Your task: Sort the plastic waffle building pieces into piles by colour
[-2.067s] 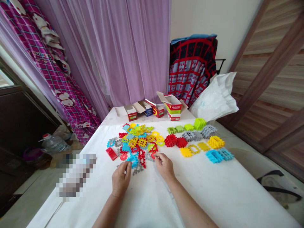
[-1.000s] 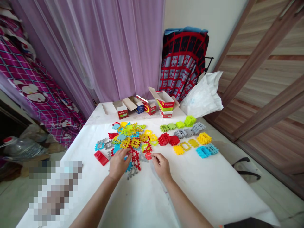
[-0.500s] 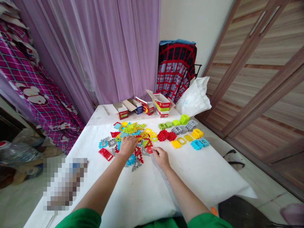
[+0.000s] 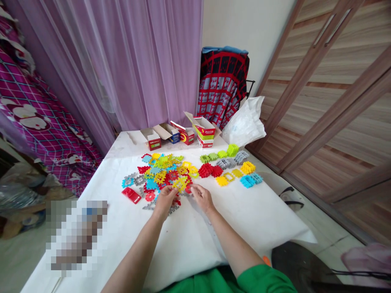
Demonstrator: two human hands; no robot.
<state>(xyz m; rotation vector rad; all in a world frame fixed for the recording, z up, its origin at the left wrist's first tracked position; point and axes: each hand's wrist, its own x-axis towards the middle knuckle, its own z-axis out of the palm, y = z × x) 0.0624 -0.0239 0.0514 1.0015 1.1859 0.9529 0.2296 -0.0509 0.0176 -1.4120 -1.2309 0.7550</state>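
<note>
My left fingers (image 4: pixel 171 191) pinch one yellow toothed plastic square (image 4: pixel 180 184) at the multicoloured plastic pile (image 4: pixel 163 164); my right fingers (image 4: pixel 196 189), apparently, one red round plastic piece (image 4: pixel 188 188). Bench (image 4: pixel 250 215), far end: four open cardboard boxes (image 4: pixel 154 142), bottoms hidden.

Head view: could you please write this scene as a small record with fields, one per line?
Left hand: pinching a yellow piece
Right hand: fingertips at a red piece, grip unclear
Ahead of hands: mixed pile of coloured pieces
Right of pile: colour groups (green, grey, red, yellow, blue)
Far edge: open boxes on a white-covered table
</note>
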